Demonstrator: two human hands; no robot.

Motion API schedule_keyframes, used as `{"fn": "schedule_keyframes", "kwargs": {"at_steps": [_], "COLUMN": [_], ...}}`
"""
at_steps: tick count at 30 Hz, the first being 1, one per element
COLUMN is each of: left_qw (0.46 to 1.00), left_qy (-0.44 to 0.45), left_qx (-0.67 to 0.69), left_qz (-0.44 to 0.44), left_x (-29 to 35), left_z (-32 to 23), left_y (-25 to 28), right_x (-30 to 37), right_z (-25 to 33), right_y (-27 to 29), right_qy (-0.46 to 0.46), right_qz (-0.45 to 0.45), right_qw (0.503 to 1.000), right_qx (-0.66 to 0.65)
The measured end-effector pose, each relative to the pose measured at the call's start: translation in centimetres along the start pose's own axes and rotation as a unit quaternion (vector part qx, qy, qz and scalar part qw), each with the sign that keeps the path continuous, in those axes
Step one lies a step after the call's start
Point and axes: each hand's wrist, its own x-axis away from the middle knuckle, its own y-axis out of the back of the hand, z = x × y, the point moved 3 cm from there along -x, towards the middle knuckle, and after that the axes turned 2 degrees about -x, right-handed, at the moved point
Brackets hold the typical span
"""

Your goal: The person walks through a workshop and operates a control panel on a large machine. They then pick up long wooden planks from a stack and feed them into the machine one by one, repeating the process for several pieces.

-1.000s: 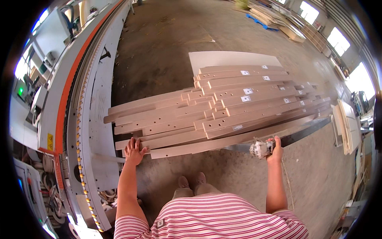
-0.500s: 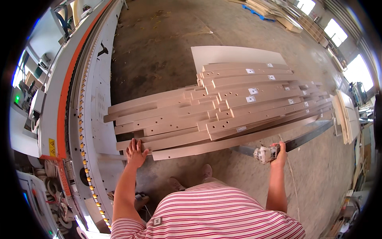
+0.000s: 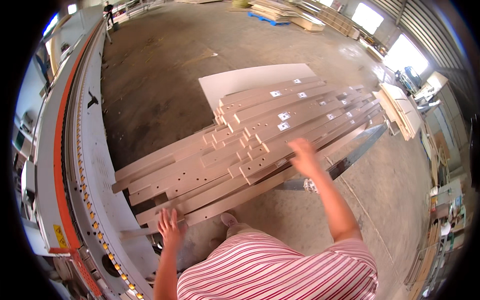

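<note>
A stack of long brown boards (image 3: 195, 150) with drilled holes and white labels lies in uneven layers in front of me. My left hand (image 3: 171, 227) is at the near left end of the stack, fingers spread, close to the end of the nearest board; whether it touches is unclear. Over the near right side of the stack, my right hand (image 3: 304, 156) is open and slightly blurred, its fingers stretched toward the boards with nothing seen in them. Below it, a wrapped lump (image 3: 310, 185) sits beside a dark metal bar (image 3: 362, 152) under the boards.
A long white machine (image 3: 92, 150) with an orange stripe and yellow rollers runs along the left. A pale panel (image 3: 255, 80) lies behind the stack. Leaning sheets (image 3: 400, 110) stand at right, a board pile on a blue pallet (image 3: 268, 20) farther back. Someone (image 3: 108, 13) stands far left.
My right hand has let go of the wrapped lump by the metal bar and moved up and left over the boards. My left hand has come slightly back from the board end. The view has shifted.
</note>
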Motion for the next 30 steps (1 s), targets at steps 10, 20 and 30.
{"fn": "schedule_keyframes", "kwargs": {"at_steps": [10,20,30], "left_qw": [0.863,0.371,0.383], "left_qy": [0.195,0.264,0.540], "left_qx": [0.460,0.876,0.635], "left_qz": [0.071,-0.158,-0.397], "left_x": [13.5,-0.4,9.8], "left_z": [-2.4,-8.5,-5.0], "left_y": [-1.9,5.3,10.2], "right_x": [-6.2,-2.4,-0.7], "right_z": [6.6,30.7,-0.5], "right_y": [-15.3,-14.8,-6.6], "right_qy": [0.306,0.458,0.184], "right_qz": [0.322,0.308,0.621], "right_qw": [0.885,0.772,0.762], "right_qx": [0.139,-0.316,-0.001]}}
